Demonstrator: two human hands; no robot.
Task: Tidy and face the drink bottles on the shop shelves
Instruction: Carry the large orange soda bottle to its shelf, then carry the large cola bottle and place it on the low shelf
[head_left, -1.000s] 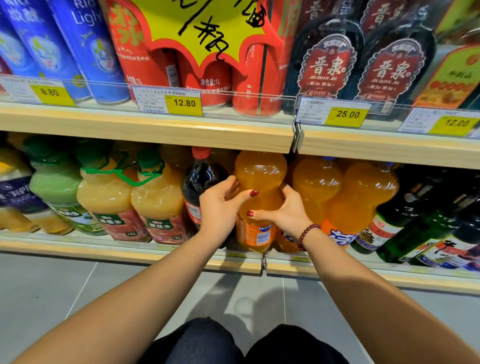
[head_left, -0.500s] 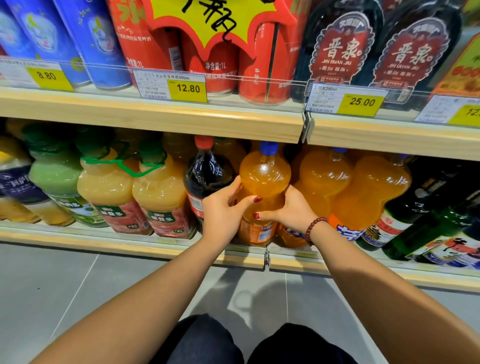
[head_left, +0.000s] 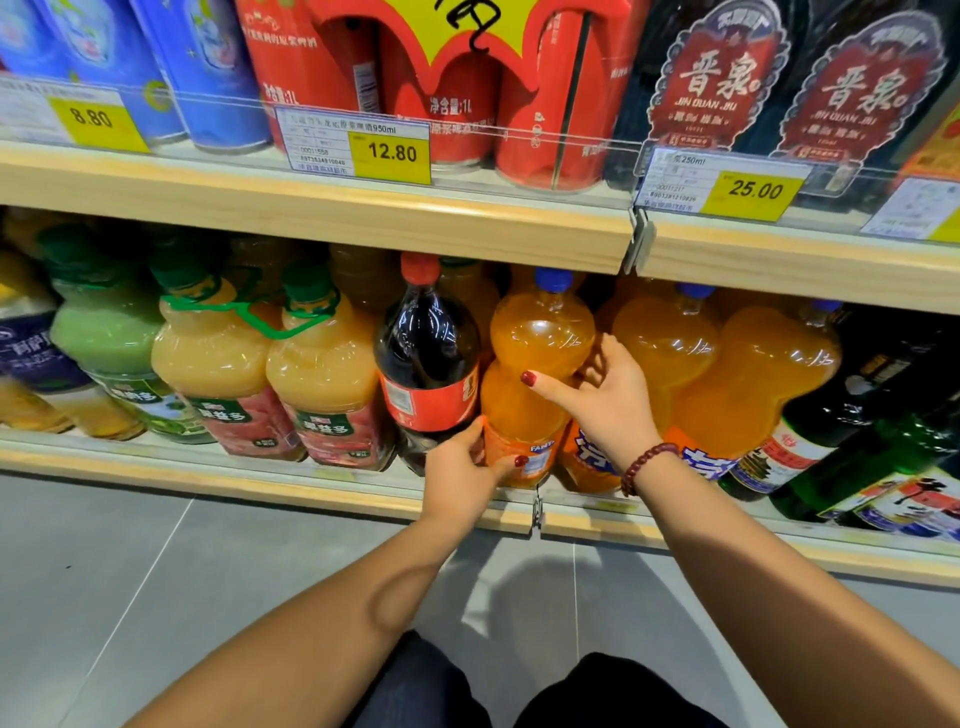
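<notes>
A large orange Fanta bottle (head_left: 537, 343) with a blue cap stands at the front of the lower shelf (head_left: 260, 480). My left hand (head_left: 462, 475) grips its labelled base, thumb across the label. My right hand (head_left: 605, 395) holds its waist from the right, thumb on the front and fingers round the back. Touching its left side is a dark cola bottle (head_left: 426, 353) with a red cap. Two more orange bottles (head_left: 670, 343) (head_left: 769, 374) stand to the right.
Yellow and green juice jugs (head_left: 218, 364) fill the lower shelf's left. Dark green bottles (head_left: 862, 441) lean at the right. The upper shelf (head_left: 363, 213) carries blue and red cans, dark liquor bottles and price tags. Below is grey tiled floor.
My left hand has slid down from the bottle's middle to its labelled base. My right hand has shifted a little up its waist. The bottle's blue cap now shows below the upper shelf.
</notes>
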